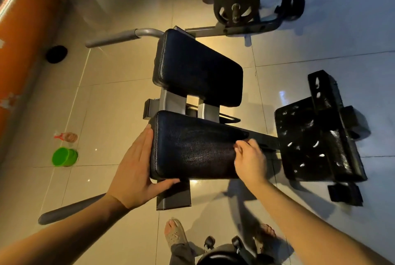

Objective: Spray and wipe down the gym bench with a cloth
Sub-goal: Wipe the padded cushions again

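No writing could be read anywhere; the label on the small clear bottle with a red top (67, 137), lying on the glossy beige tiled floor (111, 102) at the left, was too blurred to make out. The black padded gym bench (192, 147) on its grey steel frame stood in the middle of the view, directly in front of the person, its near pad between the two hands and its far pad (196, 66) beyond. The left hand (136, 170) lay flat against the left end of the near pad, fingers straight and together, thumb hooked under the near edge. The right hand (250, 158) reached in from the lower right to the pad's right end, fingers curled; whether they pinched anything could not be told. A round green plastic container (64, 156) sat on the floor just beside the bottle. A black textured footplate (316, 136) stood to the right of the bench, and dark iron weight plates (236, 2) hung on a rack behind it. A foot in a grey sandal (175, 233) showed below.
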`<state>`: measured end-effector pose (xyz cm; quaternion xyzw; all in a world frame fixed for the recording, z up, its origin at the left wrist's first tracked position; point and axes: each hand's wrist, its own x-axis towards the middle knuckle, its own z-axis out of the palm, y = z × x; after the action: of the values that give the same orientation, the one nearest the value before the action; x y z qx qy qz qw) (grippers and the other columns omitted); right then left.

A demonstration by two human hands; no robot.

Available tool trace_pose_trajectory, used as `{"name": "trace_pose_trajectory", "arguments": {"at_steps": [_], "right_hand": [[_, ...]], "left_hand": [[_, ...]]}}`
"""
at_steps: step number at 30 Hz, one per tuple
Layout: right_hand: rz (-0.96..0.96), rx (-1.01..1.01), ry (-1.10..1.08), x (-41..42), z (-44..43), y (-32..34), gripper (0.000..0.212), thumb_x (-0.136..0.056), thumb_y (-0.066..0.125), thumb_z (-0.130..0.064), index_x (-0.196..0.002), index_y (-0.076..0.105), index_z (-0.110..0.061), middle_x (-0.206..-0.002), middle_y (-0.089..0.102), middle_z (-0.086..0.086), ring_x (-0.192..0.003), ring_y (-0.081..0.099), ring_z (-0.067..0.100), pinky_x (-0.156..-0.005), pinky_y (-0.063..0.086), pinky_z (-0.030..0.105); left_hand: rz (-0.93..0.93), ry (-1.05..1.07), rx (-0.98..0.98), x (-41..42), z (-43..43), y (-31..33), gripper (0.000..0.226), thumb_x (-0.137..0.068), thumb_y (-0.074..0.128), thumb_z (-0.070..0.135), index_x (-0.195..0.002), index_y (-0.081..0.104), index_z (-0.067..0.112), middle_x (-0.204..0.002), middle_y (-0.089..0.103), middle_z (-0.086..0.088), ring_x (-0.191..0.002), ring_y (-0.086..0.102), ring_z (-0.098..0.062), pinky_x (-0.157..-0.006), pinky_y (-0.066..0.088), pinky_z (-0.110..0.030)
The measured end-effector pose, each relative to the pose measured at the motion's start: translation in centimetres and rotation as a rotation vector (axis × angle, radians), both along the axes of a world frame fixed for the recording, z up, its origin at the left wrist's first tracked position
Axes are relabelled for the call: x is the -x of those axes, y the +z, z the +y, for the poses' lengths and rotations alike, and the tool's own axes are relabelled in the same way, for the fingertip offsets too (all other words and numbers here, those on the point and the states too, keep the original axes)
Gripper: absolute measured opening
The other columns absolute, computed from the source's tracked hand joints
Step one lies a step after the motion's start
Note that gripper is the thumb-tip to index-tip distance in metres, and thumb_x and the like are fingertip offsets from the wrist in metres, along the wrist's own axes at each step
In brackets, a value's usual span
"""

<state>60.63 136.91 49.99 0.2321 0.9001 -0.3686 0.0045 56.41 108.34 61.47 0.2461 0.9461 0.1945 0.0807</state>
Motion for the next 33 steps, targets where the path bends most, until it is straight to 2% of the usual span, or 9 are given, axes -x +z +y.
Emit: {"name": "trace_pose_trajectory", "arguments": {"at_steps": [6,9,12,15,18,21,23,29,33], "right_hand": [[0.369,0.154,0.337,1.8,-10.6,10.7,0.016,-0.103,0.053,-0.023,-0.115,0.064,-0.021,-0.111,0.051,-0.004,-0.096,0.055,0.014,-0.079,0.051,0.023],[0.512,0.066,0.496,-1.9,-8.8,7.8,0.017,-0.101,0.056,-0.016,-0.116,0.063,-0.017,-0.109,0.055,0.002,-0.095,0.055,0.017,-0.079,0.051,0.025],[0.186,0.065,0.161,-3.7,-2.4,1.9,0.02,-0.103,0.055,-0.018,-0.12,0.065,-0.019,-0.119,0.049,-0.005,-0.104,0.052,0.012,-0.084,0.052,0.024],[-0.056,0.095,-0.154,-2.8,0.2,0.0,0.021,-0.104,0.053,-0.017,-0.118,0.068,-0.014,-0.117,0.053,0.001,-0.104,0.06,0.024,-0.068,0.034,0.009],[0.12,0.159,-0.073,-0.6,-5.3,4.3,0.016,-0.102,0.056,-0.018,-0.111,0.069,-0.018,-0.109,0.053,-0.003,-0.091,0.058,0.015,-0.069,0.039,0.017],[0.362,0.319,0.34,-1.5,-9.5,8.8,0.016,-0.102,0.054,-0.025,-0.115,0.064,-0.023,-0.111,0.054,-0.004,-0.095,0.058,0.011,-0.077,0.051,0.023],[0.455,0.198,0.506,-1.9,-7.9,7.5,0.019,-0.102,0.056,-0.023,-0.119,0.062,-0.021,-0.115,0.056,0.0,-0.102,0.058,0.016,-0.085,0.053,0.027],[0.062,0.062,-0.015,-1.3,0.1,0.5,0.016,-0.1,0.058,-0.021,-0.113,0.068,-0.023,-0.109,0.066,-0.004,-0.108,0.057,0.025,-0.094,0.039,0.037],[0.154,0.288,0.082,-0.3,-5.4,6.2,0.017,-0.102,0.055,-0.026,-0.112,0.069,-0.024,-0.106,0.061,-0.012,-0.103,0.055,0.01,-0.086,0.047,0.028]], "left_hand": [[0.013,0.009,0.015,-0.2,0.2,0.3,0.126,-0.075,0.063,0.084,-0.165,0.003,0.019,-0.172,0.014,-0.003,-0.157,0.019,-0.019,-0.126,0.026,-0.046],[0.014,0.005,0.012,-0.1,0.0,0.1,0.125,-0.075,0.064,0.082,-0.165,0.002,0.022,-0.172,0.015,-0.002,-0.157,0.019,-0.018,-0.126,0.024,-0.043],[-0.006,0.025,0.014,0.0,0.1,-0.1,0.127,-0.073,0.068,0.08,-0.165,0.001,0.024,-0.172,0.013,0.001,-0.156,0.021,-0.021,-0.124,0.024,-0.044],[0.003,0.008,0.007,-0.1,-0.2,-0.3,0.127,-0.073,0.068,0.08,-0.165,0.001,0.023,-0.172,0.014,-0.001,-0.156,0.022,-0.023,-0.124,0.025,-0.047],[0.007,0.006,0.01,0.0,0.0,0.0,0.127,-0.074,0.065,0.082,-0.165,0.001,0.021,-0.172,0.014,-0.003,-0.156,0.021,-0.022,-0.125,0.024,-0.046],[0.017,-0.007,0.002,-0.2,0.2,0.2,0.125,-0.074,0.063,0.083,-0.165,0.003,0.02,-0.171,0.016,-0.004,-0.157,0.019,-0.02,-0.126,0.023,-0.043],[0.014,-0.003,-0.004,-0.2,0.3,0.3,0.125,-0.074,0.063,0.083,-0.165,0.004,0.021,-0.171,0.017,-0.003,-0.156,0.021,-0.019,-0.126,0.023,-0.042],[-0.003,0.011,-0.03,-0.2,0.3,0.3,0.126,-0.072,0.065,0.083,-0.165,0.005,0.024,-0.17,0.019,0.002,-0.153,0.024,-0.014,-0.123,0.025,-0.041],[-0.002,0.008,-0.025,-0.1,0.3,0.3,0.126,-0.073,0.065,0.083,-0.165,0.003,0.024,-0.171,0.015,0.003,-0.154,0.021,-0.013,-0.123,0.025,-0.039]]}}
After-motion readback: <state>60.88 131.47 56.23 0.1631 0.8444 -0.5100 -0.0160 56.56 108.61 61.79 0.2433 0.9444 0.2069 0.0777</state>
